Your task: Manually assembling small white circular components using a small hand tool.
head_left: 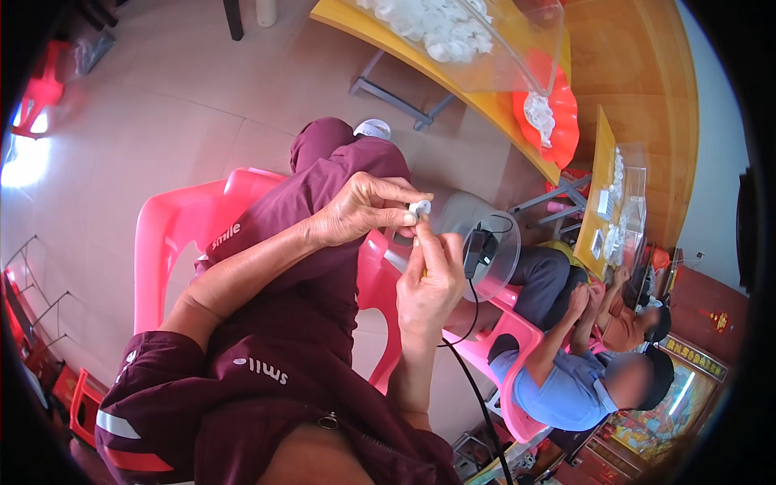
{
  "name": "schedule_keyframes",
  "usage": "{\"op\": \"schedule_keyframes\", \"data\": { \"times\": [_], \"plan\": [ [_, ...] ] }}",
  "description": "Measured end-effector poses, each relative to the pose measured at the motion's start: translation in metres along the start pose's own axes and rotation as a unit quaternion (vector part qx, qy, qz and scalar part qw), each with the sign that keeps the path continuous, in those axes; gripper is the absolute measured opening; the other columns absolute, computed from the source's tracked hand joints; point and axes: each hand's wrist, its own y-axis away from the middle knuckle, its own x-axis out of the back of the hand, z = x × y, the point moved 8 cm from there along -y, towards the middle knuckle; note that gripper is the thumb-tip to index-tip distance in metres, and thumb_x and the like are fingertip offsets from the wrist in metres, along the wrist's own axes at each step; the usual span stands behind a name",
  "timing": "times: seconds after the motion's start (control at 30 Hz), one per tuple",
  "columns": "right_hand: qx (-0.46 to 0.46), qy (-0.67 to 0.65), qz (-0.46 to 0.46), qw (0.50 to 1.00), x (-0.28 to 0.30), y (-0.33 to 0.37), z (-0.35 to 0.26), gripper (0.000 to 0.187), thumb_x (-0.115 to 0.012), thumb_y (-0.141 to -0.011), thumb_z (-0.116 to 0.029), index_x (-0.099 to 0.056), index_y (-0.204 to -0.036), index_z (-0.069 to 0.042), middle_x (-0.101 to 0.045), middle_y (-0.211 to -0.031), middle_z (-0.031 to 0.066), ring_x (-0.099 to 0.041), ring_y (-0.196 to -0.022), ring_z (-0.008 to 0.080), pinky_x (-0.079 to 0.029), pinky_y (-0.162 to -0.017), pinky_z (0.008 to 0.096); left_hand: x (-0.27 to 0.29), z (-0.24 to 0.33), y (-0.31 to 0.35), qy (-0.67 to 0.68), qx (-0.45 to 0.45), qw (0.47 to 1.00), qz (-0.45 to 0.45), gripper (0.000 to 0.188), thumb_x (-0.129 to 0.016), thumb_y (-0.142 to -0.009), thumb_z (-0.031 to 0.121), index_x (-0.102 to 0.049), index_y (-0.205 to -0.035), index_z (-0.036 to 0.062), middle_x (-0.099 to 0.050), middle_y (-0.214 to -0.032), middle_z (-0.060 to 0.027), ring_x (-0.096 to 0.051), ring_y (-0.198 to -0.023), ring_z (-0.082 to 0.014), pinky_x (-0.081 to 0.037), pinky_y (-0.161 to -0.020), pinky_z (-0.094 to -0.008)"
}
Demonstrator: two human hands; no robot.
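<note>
Between the thumb and forefinger of my left hand [373, 208] is a small white ring-like piece [419, 208], with an opening facing me. My right hand [432, 271] comes up from below, its fingers curled and a fingertip against the piece's lower edge. A speck of yellow shows among the right fingers; what it belongs to is hidden. Both hands meet in front of my maroon-trousered legs [323, 178].
Just right of my hands stands a translucent grey tub [505, 267] with a black boxy device [478, 246] and cable. Pink plastic chairs [153, 250] are around me. A yellow-edged table [339, 18] bears a clear tray of white pieces and a red bowl [566, 121]. Two people sit at right.
</note>
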Motion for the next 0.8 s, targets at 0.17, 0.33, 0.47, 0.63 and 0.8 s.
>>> {"op": "schedule_keyframes", "data": {
  "times": [0.17,0.33,0.47,0.63,0.8],
  "plan": [
    [0.053,0.073,0.026,0.996,-0.004,0.007,-0.005,0.055,-0.059,-0.069,0.011,-0.060,-0.121,-0.008,-0.051,-0.082,0.0056,-0.059,-0.065,0.0205,-0.049,-0.051,0.0338,-0.001,0.002,-0.001,-0.017,-0.017,1.000,0.006,0.030,-0.065,-0.086,0.007,-0.063,-0.116,0.0024,-0.058,-0.100,-0.0067,-0.062,-0.087,-0.0126,-0.054,-0.070,-0.0213],
    [0.060,0.096,0.037,0.993,-0.006,0.012,-0.004,0.056,-0.058,-0.068,0.012,-0.059,-0.121,-0.006,-0.054,-0.086,0.0065,-0.062,-0.069,0.0216,-0.051,-0.053,0.0330,-0.003,0.004,0.000,-0.033,-0.041,0.999,0.013,0.030,-0.064,-0.086,0.007,-0.062,-0.116,0.0010,-0.058,-0.101,-0.0069,-0.062,-0.086,-0.0129,-0.055,-0.073,-0.0230],
    [0.056,0.006,0.041,0.998,-0.004,0.008,-0.001,0.050,-0.058,-0.073,0.013,-0.061,-0.118,-0.006,-0.053,-0.085,0.0070,-0.061,-0.069,0.0203,-0.050,-0.056,0.0326,0.000,0.004,0.001,-0.034,-0.010,0.999,0.010,0.030,-0.063,-0.087,0.007,-0.061,-0.116,0.0012,-0.059,-0.102,-0.0077,-0.061,-0.091,-0.0144,-0.056,-0.080,-0.0262],
    [0.020,-0.157,0.060,0.986,0.000,0.004,0.010,0.032,-0.060,-0.081,0.009,-0.066,-0.109,-0.005,-0.049,-0.077,0.0052,-0.051,-0.063,0.0153,-0.043,-0.055,0.0284,-0.004,0.003,0.000,0.104,0.027,0.994,-0.023,0.033,-0.062,-0.088,0.008,-0.059,-0.120,0.0024,-0.060,-0.107,-0.0060,-0.061,-0.097,-0.0152,-0.055,-0.087,-0.0297],
    [-0.031,-0.216,0.040,0.975,-0.005,0.001,0.016,0.029,-0.061,-0.082,0.007,-0.067,-0.108,-0.004,-0.050,-0.076,0.0047,-0.050,-0.063,0.0130,-0.040,-0.055,0.0257,0.000,0.004,0.000,0.113,0.025,0.993,-0.028,0.035,-0.063,-0.087,0.009,-0.059,-0.121,0.0027,-0.060,-0.108,-0.0052,-0.061,-0.098,-0.0152,-0.055,-0.087,-0.0288]
  ]
}}
